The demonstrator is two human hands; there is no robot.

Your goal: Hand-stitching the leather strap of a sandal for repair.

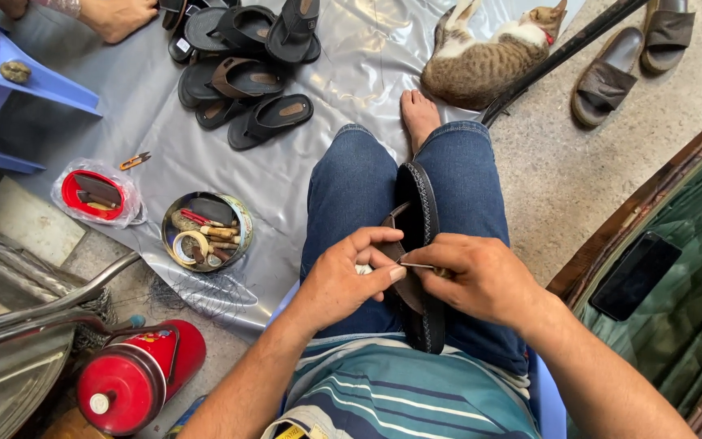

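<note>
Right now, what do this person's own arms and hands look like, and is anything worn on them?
Both forearms are bare, with no sleeves reaching them. The left hand and right hand wear no gloves, and no ring, watch or bracelet shows. A striped blue, teal and white shirt covers the body.

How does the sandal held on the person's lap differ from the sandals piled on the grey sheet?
The lap sandal stands on its edge between the knees, gripped by the left hand and right hand. The piled sandals lie flat, overlapping and untouched. Both are dark with brown straps.
</note>
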